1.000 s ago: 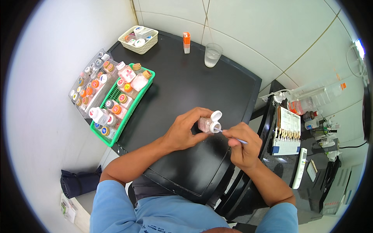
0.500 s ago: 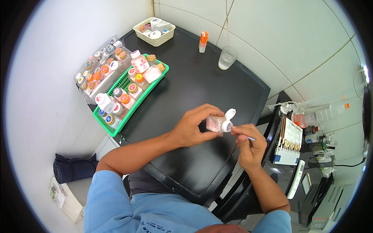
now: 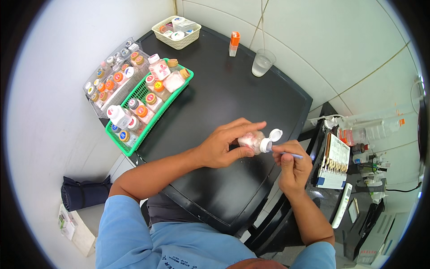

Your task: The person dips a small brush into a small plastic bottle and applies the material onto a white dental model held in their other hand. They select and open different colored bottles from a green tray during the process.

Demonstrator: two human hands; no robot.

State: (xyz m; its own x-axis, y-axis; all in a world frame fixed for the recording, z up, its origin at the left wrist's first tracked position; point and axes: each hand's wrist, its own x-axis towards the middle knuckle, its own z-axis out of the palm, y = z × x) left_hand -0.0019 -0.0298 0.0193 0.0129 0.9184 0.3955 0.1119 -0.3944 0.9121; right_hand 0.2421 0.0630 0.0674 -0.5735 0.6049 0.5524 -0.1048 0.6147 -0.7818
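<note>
My left hand [image 3: 221, 144] is closed around a clear plastic bottle [image 3: 256, 141] with pinkish-white powder inside. The bottle lies tilted above the black table, its mouth toward the right. Its white flip lid [image 3: 276, 134] stands open. In my right hand [image 3: 293, 172], between thumb and fingers, is a thin pale-blue stick [image 3: 294, 155]. The stick's inner end is at the bottle's mouth; the tip's shape is hidden.
A green basket [image 3: 157, 120] of small capped bottles stands at left, beside a clear rack [image 3: 96, 109] of more bottles. Farther back are a cream basket [image 3: 179, 44], an orange-and-white box [image 3: 234, 44] and a cup of clear liquid [image 3: 263, 62]. A shade guide [image 3: 333, 163] lies right on the black table [image 3: 224, 85].
The bottle has turned slightly and moved a little to the right, its mouth now lower. My right hand has shifted slightly right and more of the blue stick shows beyond its fingers.
</note>
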